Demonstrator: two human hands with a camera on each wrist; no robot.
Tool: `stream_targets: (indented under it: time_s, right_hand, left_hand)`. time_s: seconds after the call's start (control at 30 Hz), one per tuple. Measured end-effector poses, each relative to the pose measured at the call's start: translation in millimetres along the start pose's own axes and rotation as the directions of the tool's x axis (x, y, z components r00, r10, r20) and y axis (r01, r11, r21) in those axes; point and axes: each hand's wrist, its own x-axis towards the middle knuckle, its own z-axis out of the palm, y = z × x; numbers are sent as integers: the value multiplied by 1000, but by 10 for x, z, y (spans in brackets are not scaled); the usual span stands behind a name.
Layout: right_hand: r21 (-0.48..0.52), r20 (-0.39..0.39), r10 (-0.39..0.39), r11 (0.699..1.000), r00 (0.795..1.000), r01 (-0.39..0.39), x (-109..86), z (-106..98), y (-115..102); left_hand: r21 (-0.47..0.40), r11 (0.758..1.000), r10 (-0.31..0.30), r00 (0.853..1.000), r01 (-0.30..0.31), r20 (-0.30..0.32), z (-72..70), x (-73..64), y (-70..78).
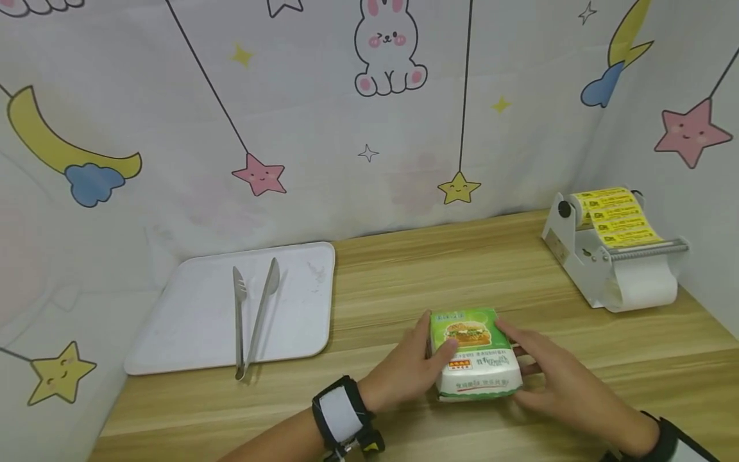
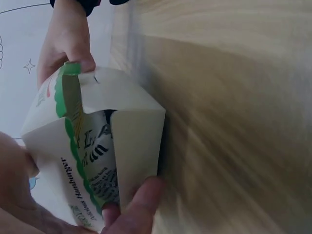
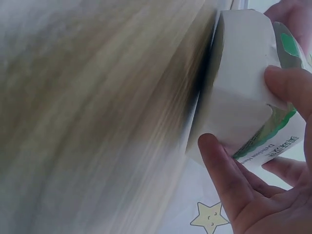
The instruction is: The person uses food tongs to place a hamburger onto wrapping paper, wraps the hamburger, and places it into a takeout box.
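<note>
A green-and-white hamburger box [image 1: 476, 369] with a burger picture on its lid is near the front of the wooden table, between both hands. My left hand [image 1: 411, 362] grips its left side, the thumb lying over the lid. My right hand [image 1: 568, 385] holds the right side, with fingertips along the top edge and side wall. In the left wrist view a side of the box [image 2: 139, 141] gapes between its white flap and the scalloped green lid edge. Printed wrapping paper [image 2: 97, 156] shows inside. From the right wrist, right-hand fingers [image 3: 226, 170] press against the box's white wall [image 3: 243, 58].
A white tray [image 1: 300, 321] lies at the left, with metal tongs [image 1: 239, 321] across it, their joined end past its front edge. A label dispenser [image 1: 577, 256] with a roll of yellow labels [image 1: 620, 218] stands back right. A cartoon-printed cloth [image 1: 323, 122] hangs behind the table.
</note>
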Motion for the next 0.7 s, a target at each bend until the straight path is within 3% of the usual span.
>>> stream_targets:
  time_s: [0.1,0.17,0.27,0.4,0.53,0.63,0.7]
  right_hand:
    - [-12,25,44,999,999,-43,-22,13,-1]
    - [-36,30,60,998,998,-59,-39,23,-2]
    - [-65,25,42,997,999,-41,-44,33,-4]
    - [-41,82,40,998,996,-37,-16,20,-1]
    - [-21,143,82,997,986,-80,-5,12,18]
    - [-52,132,77,996,988,-71,-7,23,-1]
    - [-95,123,81,993,989,-69,-8,31,-36]
  left_hand:
    - [129,988,-81,997,81,-7,-27,-35,-1]
    - [144,985,-97,995,93,17,-44,-51,-1]
    - [100,993,-72,996,65,60,-44,-61,-7]
    - [-49,998,-31,993,37,110,-20,-60,-40]
    - [-191,981,24,977,18,214,-45,-67,-136]
    - [-191,981,75,965,-27,249,-58,-70,-216]
    - [-95,992,96,972,-77,216,-37,-71,-249]
